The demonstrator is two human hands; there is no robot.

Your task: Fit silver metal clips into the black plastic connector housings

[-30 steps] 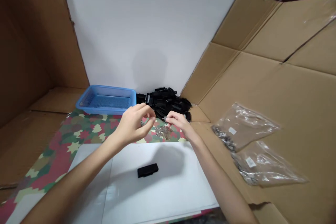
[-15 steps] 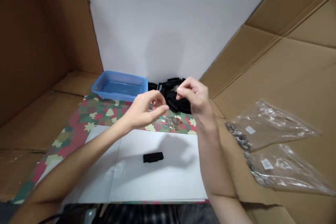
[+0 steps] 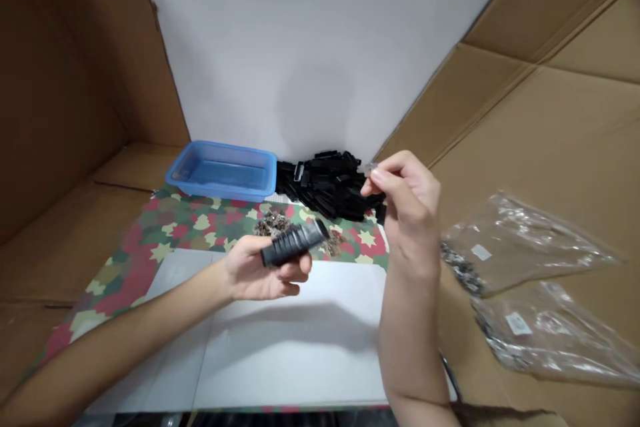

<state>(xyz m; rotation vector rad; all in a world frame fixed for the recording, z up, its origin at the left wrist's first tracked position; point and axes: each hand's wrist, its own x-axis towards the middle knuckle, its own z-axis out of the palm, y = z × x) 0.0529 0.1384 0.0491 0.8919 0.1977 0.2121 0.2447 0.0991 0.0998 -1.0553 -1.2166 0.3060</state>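
My left hand [image 3: 260,270] is closed on a black ribbed plastic piece [image 3: 295,243], held tilted above the white sheet [image 3: 295,347]. Between thumb and forefinger, my right hand [image 3: 405,193] pinches a small shiny metal part [image 3: 370,168]; its exact kind is too small to make out. Behind the right fingertips lies a heap of black plastic pieces [image 3: 333,183] against the white wall. Small metal parts [image 3: 273,221] are piled on the patterned cloth just beyond the left hand, and a second little pile [image 3: 334,243] is partly hidden by the black piece.
A blue plastic basket [image 3: 220,193] stands at the back left, beside the black heap. To the right, two clear bags [image 3: 525,240] with metal parts in them lie on cardboard. Cardboard walls [image 3: 75,47] rise on both sides. A camouflage-patterned cloth [image 3: 130,260] covers the table.
My left hand has picked up the black piece from the white sheet and raised it. My right hand has shifted right, and the small part in its pinch now shows clearly.
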